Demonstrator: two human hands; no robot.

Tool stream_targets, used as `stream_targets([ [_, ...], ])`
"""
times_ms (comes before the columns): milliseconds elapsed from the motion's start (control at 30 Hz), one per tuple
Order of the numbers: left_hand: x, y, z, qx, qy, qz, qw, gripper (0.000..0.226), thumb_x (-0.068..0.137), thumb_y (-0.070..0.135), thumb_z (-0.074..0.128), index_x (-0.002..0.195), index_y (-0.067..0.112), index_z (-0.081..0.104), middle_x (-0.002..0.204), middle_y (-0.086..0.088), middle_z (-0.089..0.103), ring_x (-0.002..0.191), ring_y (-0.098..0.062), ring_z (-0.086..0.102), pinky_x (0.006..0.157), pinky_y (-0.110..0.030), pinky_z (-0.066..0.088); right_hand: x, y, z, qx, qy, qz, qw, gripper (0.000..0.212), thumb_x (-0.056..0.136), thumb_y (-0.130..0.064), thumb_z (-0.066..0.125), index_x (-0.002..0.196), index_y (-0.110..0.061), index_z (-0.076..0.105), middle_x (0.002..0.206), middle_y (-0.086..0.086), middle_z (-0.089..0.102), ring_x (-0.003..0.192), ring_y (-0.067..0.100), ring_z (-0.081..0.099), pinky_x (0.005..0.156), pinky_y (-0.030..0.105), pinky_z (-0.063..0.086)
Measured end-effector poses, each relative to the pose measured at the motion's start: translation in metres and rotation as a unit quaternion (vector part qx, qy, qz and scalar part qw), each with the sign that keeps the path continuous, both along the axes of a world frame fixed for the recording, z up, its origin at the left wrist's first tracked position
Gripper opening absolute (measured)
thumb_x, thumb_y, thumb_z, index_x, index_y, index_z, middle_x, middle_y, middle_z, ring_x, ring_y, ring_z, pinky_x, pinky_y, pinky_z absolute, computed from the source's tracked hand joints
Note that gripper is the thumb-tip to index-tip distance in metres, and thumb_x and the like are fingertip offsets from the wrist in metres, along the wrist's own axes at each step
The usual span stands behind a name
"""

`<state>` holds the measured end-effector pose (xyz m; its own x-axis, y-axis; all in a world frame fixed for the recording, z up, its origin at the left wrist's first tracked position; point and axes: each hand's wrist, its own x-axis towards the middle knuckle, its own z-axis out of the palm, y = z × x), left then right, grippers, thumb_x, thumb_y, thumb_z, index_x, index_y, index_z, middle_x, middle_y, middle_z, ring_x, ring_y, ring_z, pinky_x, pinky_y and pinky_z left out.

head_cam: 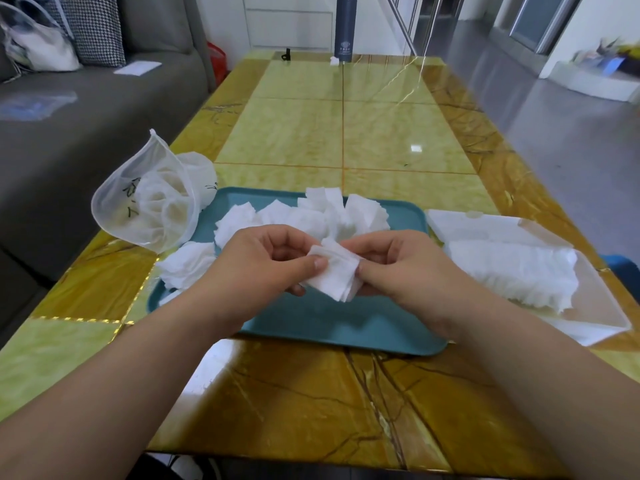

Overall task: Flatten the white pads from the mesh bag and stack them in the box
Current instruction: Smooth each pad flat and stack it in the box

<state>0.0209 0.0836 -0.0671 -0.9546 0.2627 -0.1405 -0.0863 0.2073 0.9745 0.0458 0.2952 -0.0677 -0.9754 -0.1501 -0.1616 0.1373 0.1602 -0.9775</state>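
Both hands hold a small stack of white pads [333, 273] above the teal tray [332, 327]. My left hand [266, 261] pinches its left edge with the thumb on top. My right hand [394, 268] grips its right edge. Loose crumpled pads [311, 214] lie along the tray's far side, and another clump [187, 265] hangs over its left rim. The white mesh bag [149, 206] lies at the tray's far left corner with pads still inside. To the right stands the clear box [595, 306], holding a row of stacked pads [512, 271].
The tray and box sit on a glossy yellow-green marbled table [339, 133]. A dark tall bottle [344, 29] stands at the table's far end. A grey sofa [69, 133] with a white bag and cushion runs along the left.
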Motion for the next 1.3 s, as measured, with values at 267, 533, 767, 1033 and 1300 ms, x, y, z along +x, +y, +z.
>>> stream_targets([
  [267, 0.0001, 0.0025, -0.0024, -0.01, 0.013, -0.003, 1.0, 0.009, 0.087, 0.01, 0.081, 0.094, 0.013, 0.079, 0.092, -0.007, 0.08, 0.078, -0.017, 0.07, 0.069, -0.029, 0.059, 0.0016, 0.0051, 0.003, 0.02, 0.004, 0.026, 0.999, 0.035, 0.102, 0.007, 0.053, 0.124, -0.01, 0.075, 0.11, 0.003, 0.081, 0.105, 0.018, 0.076, 0.089, 0.033, 0.063],
  [533, -0.0007, 0.0022, -0.002, -0.003, 0.009, 0.006, 1.0, 0.009, 0.087, 0.01, 0.081, 0.095, 0.012, 0.078, 0.093, -0.009, 0.08, 0.08, -0.019, 0.071, 0.067, -0.028, 0.058, 0.0023, 0.0069, 0.0037, -0.03, -0.006, 0.047, 0.998, 0.04, 0.095, 0.014, 0.057, 0.126, -0.006, 0.073, 0.115, 0.007, 0.079, 0.11, 0.022, 0.075, 0.091, 0.035, 0.062],
  [767, 0.0007, 0.003, -0.0003, -0.001, 0.022, 0.013, 1.0, 0.01, 0.087, 0.012, 0.081, 0.096, 0.016, 0.08, 0.092, -0.008, 0.08, 0.08, -0.019, 0.071, 0.068, -0.031, 0.058, 0.0026, 0.0049, 0.0034, -0.053, -0.02, 0.032, 0.998, 0.029, 0.101, 0.002, 0.06, 0.126, -0.005, 0.073, 0.112, 0.01, 0.08, 0.108, 0.027, 0.076, 0.092, 0.038, 0.062],
  [1033, 0.0014, -0.0052, 0.0018, -0.038, 0.003, -0.009, 0.999, 0.014, 0.087, 0.004, 0.079, 0.097, 0.013, 0.08, 0.091, -0.006, 0.08, 0.076, -0.013, 0.07, 0.069, -0.023, 0.059, 0.0015, 0.0039, 0.0064, -0.064, -0.087, -0.01, 0.994, 0.03, 0.098, 0.006, 0.057, 0.115, -0.007, 0.079, 0.107, 0.013, 0.08, 0.104, 0.027, 0.077, 0.091, 0.042, 0.063],
  [1300, -0.0003, -0.0043, 0.0024, -0.048, -0.002, 0.019, 0.999, 0.007, 0.082, 0.007, 0.085, 0.085, 0.006, 0.078, 0.081, -0.017, 0.076, 0.07, -0.019, 0.068, 0.071, -0.03, 0.061, 0.0001, 0.0037, 0.0097, -0.08, -0.134, -0.039, 0.987, 0.032, 0.097, 0.008, 0.054, 0.109, -0.008, 0.08, 0.103, 0.012, 0.081, 0.101, 0.028, 0.078, 0.09, 0.041, 0.064],
])
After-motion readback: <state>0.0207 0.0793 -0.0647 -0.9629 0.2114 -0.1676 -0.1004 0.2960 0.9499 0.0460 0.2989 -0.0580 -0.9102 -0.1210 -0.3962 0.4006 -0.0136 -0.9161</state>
